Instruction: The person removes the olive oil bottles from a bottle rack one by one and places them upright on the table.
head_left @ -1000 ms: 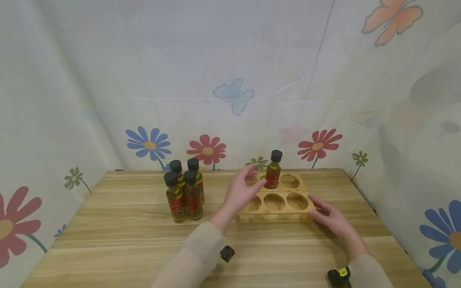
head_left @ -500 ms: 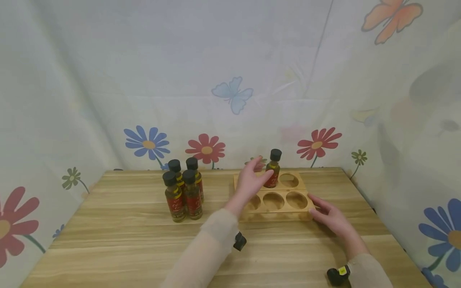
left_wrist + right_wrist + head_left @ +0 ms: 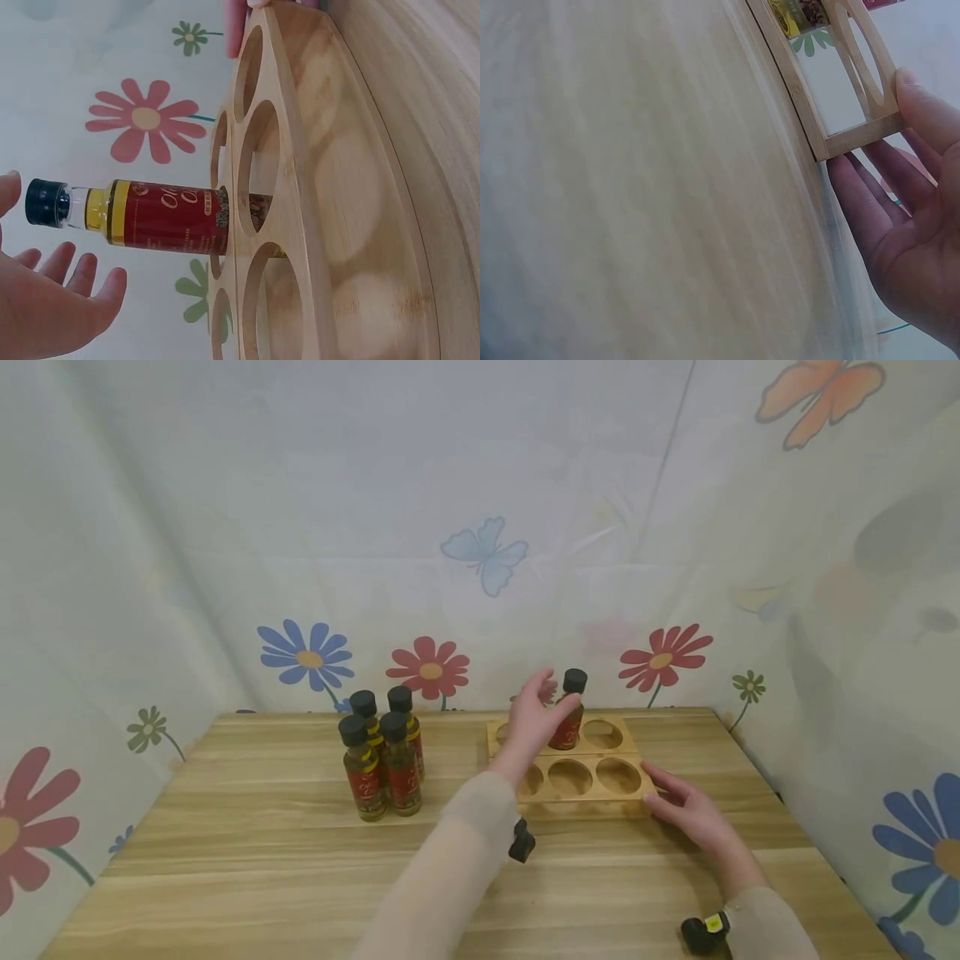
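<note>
A small oil bottle (image 3: pixel 567 735) with a black cap and red label stands in the middle back hole of the wooden bottle rack (image 3: pixel 585 810). Beside it, my left hand (image 3: pixel 534 718) has thumb and fingers spread around the cap and neck. In the left wrist view, a gap shows between these fingers (image 3: pixel 111 289) and the oil bottle (image 3: pixel 169 217). My right hand (image 3: pixel 693 817) holds the rack's right end. In the right wrist view, its thumb meets the upper board and its fingers (image 3: pixel 859 202) lie against the end. Part of the rack's left side is hidden behind my left arm.
Several similar oil bottles (image 3: pixel 365 785) stand upright in a tight group left of the rack. The wood-grain table (image 3: pixel 247 860) ends at a flower-printed cloth (image 3: pixel 360 577) behind and at the sides. Other rack holes hold no bottle.
My left hand has moved right and slightly up, from beside the racked bottle to around its cap and neck. My right hand and the rack have stayed in place.
</note>
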`<state>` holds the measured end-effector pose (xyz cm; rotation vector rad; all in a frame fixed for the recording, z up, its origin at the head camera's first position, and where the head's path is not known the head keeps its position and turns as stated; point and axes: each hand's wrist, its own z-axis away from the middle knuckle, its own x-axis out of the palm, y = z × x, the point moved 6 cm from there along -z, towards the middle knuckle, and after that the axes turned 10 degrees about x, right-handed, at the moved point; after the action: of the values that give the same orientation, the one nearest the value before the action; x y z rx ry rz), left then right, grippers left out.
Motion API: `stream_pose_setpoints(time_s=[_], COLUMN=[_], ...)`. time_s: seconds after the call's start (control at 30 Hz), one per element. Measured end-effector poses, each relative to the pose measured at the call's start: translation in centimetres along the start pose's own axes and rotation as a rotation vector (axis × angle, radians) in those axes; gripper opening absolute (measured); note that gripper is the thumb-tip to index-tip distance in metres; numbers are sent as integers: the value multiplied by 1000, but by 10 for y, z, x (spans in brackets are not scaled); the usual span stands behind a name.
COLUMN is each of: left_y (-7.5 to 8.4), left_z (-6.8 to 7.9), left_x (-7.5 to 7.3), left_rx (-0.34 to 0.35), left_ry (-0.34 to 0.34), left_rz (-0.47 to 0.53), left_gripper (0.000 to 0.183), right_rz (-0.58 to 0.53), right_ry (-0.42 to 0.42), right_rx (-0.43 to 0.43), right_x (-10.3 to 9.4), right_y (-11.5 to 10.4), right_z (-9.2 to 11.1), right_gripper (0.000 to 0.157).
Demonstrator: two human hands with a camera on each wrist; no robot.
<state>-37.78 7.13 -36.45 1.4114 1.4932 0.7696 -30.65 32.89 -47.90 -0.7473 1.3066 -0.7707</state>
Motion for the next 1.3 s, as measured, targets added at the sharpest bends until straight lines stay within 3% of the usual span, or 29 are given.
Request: stream_pose_setpoints(time_s=[0.5, 0.8, 1.3], left_y=[-12, -17, -14], left_z=[-10, -11, -9], left_x=[13, 16, 16], left_rx=[-49, -48, -6], left_ry=[-60, -29, 42], left_rz=[71, 126, 88], left_gripper=[71, 68, 54], right_rz=[4, 3, 17], right_ry=[-3, -4, 0], right_rx=[-8, -1, -13], right_x=[1, 0, 1], right_y=[0, 0, -1], right_z=[0, 0, 0], right_gripper=[66, 66, 66])
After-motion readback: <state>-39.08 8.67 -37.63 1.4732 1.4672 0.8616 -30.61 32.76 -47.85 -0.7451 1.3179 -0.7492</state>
